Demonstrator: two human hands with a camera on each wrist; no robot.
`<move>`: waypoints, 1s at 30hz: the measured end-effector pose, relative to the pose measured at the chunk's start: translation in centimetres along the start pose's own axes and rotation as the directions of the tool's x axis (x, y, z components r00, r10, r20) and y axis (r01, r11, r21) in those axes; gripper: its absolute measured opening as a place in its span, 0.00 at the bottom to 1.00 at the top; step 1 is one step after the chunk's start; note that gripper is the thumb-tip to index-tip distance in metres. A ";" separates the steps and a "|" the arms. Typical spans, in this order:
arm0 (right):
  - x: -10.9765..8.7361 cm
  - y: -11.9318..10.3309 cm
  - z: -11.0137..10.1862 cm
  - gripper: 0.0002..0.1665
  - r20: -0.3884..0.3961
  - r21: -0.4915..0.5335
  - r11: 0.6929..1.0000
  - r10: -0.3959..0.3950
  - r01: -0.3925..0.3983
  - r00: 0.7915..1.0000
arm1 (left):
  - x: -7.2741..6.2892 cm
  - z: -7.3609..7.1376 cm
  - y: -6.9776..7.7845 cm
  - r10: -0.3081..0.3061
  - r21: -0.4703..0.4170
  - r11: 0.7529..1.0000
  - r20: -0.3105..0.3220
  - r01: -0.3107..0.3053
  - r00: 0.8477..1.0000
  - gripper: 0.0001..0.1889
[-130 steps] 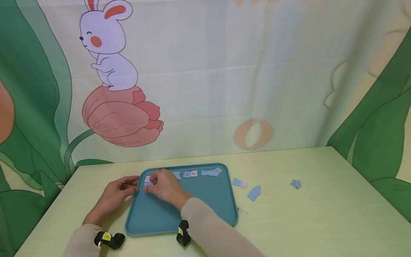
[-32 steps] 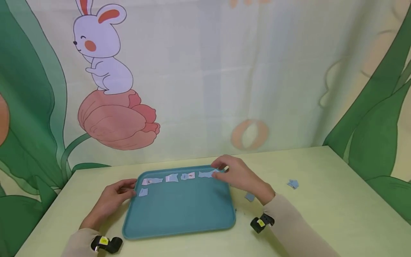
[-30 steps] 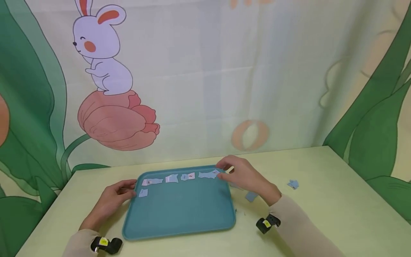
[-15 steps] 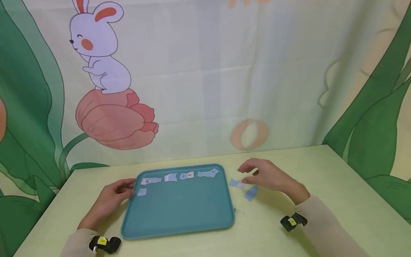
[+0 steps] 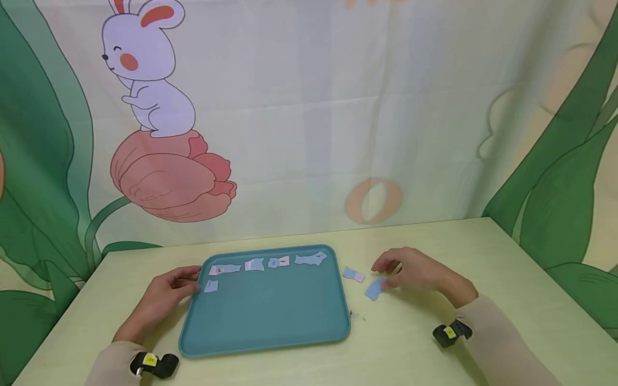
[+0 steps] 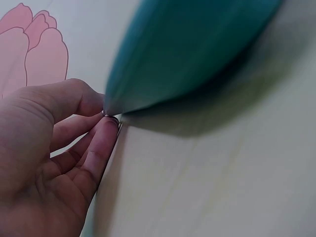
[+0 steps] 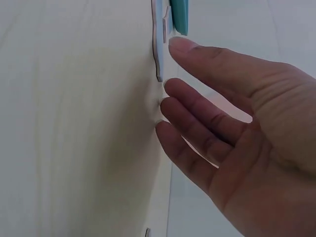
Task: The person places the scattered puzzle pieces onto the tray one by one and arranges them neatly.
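Note:
My left hand (image 5: 161, 300) is at the left rim of a teal tray (image 5: 270, 321); in the left wrist view its thumb and a finger pinch the tray's edge. Several flat blue-and-pink puzzle pieces lie along the tray's far side, one long piece (image 5: 311, 259) at the right end, and a small piece (image 5: 211, 286) sits below the row at left. Right of the tray, my right hand (image 5: 415, 273) hovers with parted, bent fingers beside a blue puzzle piece (image 5: 374, 289), its thumb by the piece's right end. Nothing is gripped there. A blue-and-pink piece (image 5: 354, 274) lies closer to the tray.
The pale yellow table (image 5: 299, 370) extends around the tray. Small dark specks (image 5: 356, 314) lie off the tray's right edge. A printed curtain (image 5: 289, 134) with a rabbit and leaves hangs behind the table.
My right hand set a small piece down at the tray's left, passed the long piece at the far right, then left the tray rightward and lowered beside the blue piece. The left hand stayed.

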State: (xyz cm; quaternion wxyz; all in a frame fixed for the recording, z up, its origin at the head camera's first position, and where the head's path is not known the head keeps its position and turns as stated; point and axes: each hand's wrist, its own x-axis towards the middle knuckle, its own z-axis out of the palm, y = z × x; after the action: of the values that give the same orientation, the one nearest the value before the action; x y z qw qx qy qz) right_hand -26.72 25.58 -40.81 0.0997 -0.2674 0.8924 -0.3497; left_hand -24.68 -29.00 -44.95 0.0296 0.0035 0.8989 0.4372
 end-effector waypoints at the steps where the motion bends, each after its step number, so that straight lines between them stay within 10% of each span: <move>1: 0.0 0.1 0.1 0.19 0.006 0.000 1.000 -0.002 0.002 1.000 | 0.0 0.0 0.0 -0.001 0.000 1.000 0.001 0.001 1.000 0.29; 30: 0.1 0.3 0.6 0.11 0.071 -0.030 0.999 0.018 -0.016 0.997 | -0.1 0.0 0.2 0.000 0.017 1.000 0.006 0.000 1.000 0.29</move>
State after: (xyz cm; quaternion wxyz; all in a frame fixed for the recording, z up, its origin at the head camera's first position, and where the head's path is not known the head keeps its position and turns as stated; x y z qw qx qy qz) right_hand -26.69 25.43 -41.48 0.1306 -0.2734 0.8956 -0.3257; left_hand -24.57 -28.88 -44.75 0.0320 0.0051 0.9026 0.4293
